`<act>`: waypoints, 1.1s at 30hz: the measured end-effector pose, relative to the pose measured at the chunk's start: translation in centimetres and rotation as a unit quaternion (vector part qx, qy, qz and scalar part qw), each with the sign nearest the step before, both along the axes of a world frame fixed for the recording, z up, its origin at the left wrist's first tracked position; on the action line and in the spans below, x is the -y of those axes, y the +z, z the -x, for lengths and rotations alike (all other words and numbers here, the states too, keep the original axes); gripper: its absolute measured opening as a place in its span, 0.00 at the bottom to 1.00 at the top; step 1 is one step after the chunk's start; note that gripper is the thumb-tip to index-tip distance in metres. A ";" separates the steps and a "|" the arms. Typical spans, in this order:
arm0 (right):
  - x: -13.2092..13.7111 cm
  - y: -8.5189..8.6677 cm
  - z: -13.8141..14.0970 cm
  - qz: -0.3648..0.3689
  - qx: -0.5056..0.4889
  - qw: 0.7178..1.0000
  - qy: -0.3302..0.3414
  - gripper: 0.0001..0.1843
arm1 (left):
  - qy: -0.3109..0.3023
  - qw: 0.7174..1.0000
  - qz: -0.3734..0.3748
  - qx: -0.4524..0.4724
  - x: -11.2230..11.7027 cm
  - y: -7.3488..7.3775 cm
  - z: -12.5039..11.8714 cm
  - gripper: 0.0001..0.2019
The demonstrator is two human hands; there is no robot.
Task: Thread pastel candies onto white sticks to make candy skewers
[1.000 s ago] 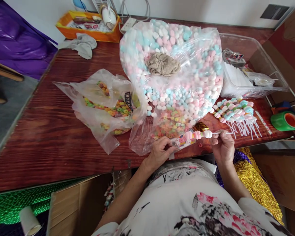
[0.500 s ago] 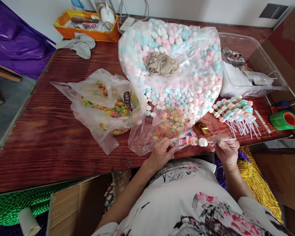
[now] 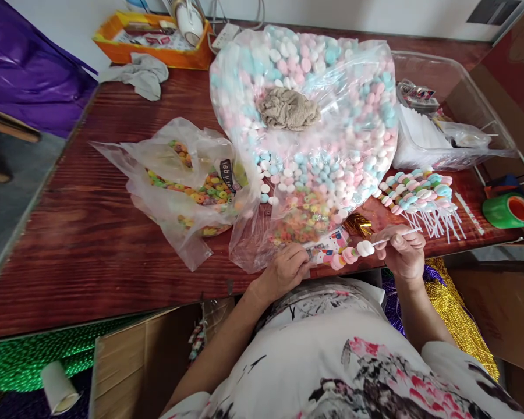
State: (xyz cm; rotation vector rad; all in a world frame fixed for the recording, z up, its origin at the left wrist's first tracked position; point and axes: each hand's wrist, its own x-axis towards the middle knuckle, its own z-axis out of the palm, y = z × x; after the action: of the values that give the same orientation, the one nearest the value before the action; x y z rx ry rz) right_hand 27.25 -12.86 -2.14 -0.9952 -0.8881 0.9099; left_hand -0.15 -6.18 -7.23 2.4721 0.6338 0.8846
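My right hand (image 3: 404,253) pinches the white stick of a candy skewer (image 3: 349,255). Pink and white marshmallow pieces are threaded on it, with a white one nearest my fingers. The skewer slants down to the left toward my left hand (image 3: 287,266), whose fingers are curled closed on the edge of a small clear printed bag (image 3: 332,241). The skewer's left end lies by this bag; whether it is inside I cannot tell. Just behind lie a gold foil bundle (image 3: 358,224) and a big clear bag of marshmallows (image 3: 305,64).
Finished-looking skewers (image 3: 419,192) are piled at the right, beside green tape (image 3: 507,210) and a clear plastic bin (image 3: 458,157). An open bag of ring candies (image 3: 179,224) lies left of centre. A beige cloth (image 3: 289,109) rests on the marshmallow bag. An orange box (image 3: 152,55) stands at the back.
My right hand has moved slightly up, so the skewer now slants more. More of the printed bag shows behind the skewer. My left hand has hardly moved.
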 end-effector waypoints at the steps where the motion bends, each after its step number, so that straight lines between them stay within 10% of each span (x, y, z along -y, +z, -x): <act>1: -0.1 0.1 -0.3 0.003 0.004 1.000 0.003 0.14 | -0.016 1.000 -0.004 -0.016 0.0 0.2 0.0 0.07; 13: -3.1 1.3 -1.3 0.052 -0.003 0.996 0.077 0.14 | -0.085 0.995 -0.039 -0.046 0.7 0.5 -0.4 0.08; 20: -3.8 2.4 -1.6 0.020 -0.036 0.999 -0.032 0.16 | -0.019 0.993 0.117 -0.011 0.2 -0.3 -0.4 0.12; 33: -1.6 -1.4 1.1 -0.001 -0.057 0.993 -0.102 0.12 | 0.062 0.973 0.221 0.028 0.1 -1.0 -0.5 0.13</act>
State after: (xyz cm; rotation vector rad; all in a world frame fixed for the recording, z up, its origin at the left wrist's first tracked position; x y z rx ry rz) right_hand 26.12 -11.27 -3.58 -1.0016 -0.6788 0.7836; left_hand 0.32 -6.28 -8.23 2.0209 0.8691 0.7586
